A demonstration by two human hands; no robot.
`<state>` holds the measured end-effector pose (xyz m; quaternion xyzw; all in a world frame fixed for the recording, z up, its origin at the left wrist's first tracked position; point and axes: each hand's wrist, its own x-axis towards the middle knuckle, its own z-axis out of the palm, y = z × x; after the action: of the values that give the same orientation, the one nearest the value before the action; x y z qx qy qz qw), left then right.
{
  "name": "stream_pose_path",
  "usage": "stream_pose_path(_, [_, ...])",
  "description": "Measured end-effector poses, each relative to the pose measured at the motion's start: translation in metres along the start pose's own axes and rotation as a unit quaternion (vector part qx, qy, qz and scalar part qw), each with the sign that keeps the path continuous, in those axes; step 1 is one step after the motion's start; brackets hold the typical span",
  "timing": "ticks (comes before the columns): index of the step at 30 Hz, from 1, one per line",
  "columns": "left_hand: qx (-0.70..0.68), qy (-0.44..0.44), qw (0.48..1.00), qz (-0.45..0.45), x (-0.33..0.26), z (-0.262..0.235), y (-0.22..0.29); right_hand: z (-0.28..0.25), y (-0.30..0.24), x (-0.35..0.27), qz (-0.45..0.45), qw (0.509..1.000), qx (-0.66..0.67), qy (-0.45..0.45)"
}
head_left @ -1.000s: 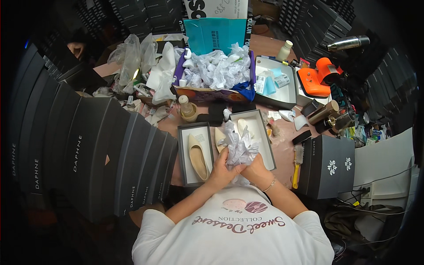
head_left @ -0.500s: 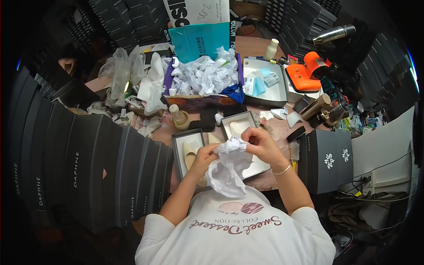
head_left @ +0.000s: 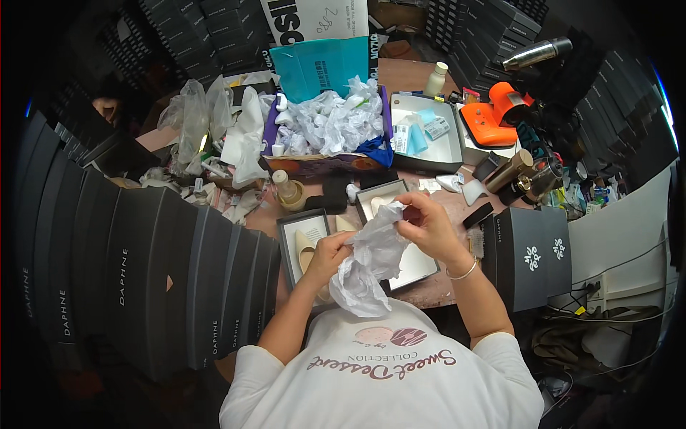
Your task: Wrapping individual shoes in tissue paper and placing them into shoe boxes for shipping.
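Note:
A crumpled sheet of white tissue paper (head_left: 368,264) hangs between my two hands, close to my chest. My left hand (head_left: 327,256) pinches its left edge, and my right hand (head_left: 431,227) grips its upper right corner, a little higher. Beneath the left hand is an open grey shoebox (head_left: 286,236) with a cream pointed shoe (head_left: 305,247) inside; the toe of a second cream shoe (head_left: 344,224) shows beside it. Behind the paper lies another open box (head_left: 421,270) with a white inside, partly covered by the paper and my right hand.
Tall stacks of dark shoeboxes (head_left: 143,264) wall in the left side, with two more boxes (head_left: 529,261) at right. Across the table stand a purple carton (head_left: 300,166) heaped with crumpled paper, a grey tray (head_left: 457,129), an orange device (head_left: 489,121) and a bottle (head_left: 288,189).
My right hand has risen slightly, drawing the paper's upper corner up and right. The sheet is stretched wider between my hands; the left hand has barely moved.

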<state>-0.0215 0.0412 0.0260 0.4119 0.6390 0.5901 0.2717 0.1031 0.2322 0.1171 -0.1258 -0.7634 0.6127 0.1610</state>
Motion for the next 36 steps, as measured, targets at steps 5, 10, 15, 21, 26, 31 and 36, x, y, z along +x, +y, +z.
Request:
stream_pose_path(5, [-0.033, 0.054, 0.993, -0.097, -0.020, -0.005, -0.050, -0.045, -0.001, 0.008, -0.175, 0.963, 0.126, 0.160])
stream_pose_path(10, [-0.053, 0.009, 0.997, -0.046, -0.013, 0.003, -0.027, -0.017, 0.025, 0.009, -0.015, 0.992, 0.048, -0.119])
stream_pose_path(15, [-0.071, -0.018, 0.997, -0.036, -0.008, 0.006, -0.014, 0.008, 0.031, 0.008, 0.003, 0.977, 0.210, -0.015])
stream_pose_path(21, [-0.116, -0.006, 0.993, -0.028, -0.012, 0.010, -0.013, 0.003, 0.028, -0.009, -0.023, 0.906, 0.422, -0.017])
stream_pose_path(26, [-0.251, 0.056, 0.959, -0.116, -0.020, 0.002, -0.034, -0.027, 0.006, -0.012, -0.103, 0.920, 0.376, 0.048])
stream_pose_path(31, [-0.080, 0.124, 0.989, -0.029, 0.002, 0.010, -0.016, -0.018, 0.088, -0.033, 0.158, 0.967, 0.167, -0.112])
stream_pose_path(36, [0.089, 0.226, 0.968, 0.067, 0.018, 0.023, 0.014, 0.034, 0.062, -0.029, 0.163, 0.986, 0.034, -0.001])
